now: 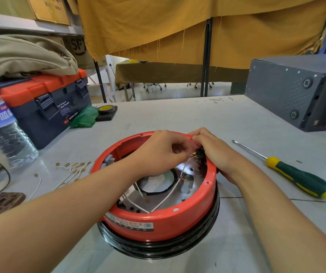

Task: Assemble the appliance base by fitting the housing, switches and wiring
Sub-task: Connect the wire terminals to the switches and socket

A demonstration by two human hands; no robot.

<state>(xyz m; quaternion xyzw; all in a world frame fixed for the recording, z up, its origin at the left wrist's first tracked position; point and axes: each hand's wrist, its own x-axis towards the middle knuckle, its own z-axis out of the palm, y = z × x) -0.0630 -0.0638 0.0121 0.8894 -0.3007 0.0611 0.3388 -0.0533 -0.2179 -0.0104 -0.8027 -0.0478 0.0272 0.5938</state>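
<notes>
Workshop bench, grey worktop [177, 115], beneath a mustard-yellow curtain [177, 26]; a toolbox [46, 103] stands far left, a dark case [296, 91] far right, a screwdriver [288, 172] lies right and loose terminal leads [73, 168] left. The red housing [158, 219] sits near centre, open side up, on a black ring. A black switch [200, 153] is set in its far-right wall, brass tabs pointing inward and left. The left hand [158, 152], fingers curled, pinches the end of a white wire [181, 174] just beside those tabs; whether it touches them cannot be told. The right hand [215, 150] grips the rim behind the switch. The wire's long axis runs from the near floor up to the switch, so seating probably calls for a short rightward push.
</notes>
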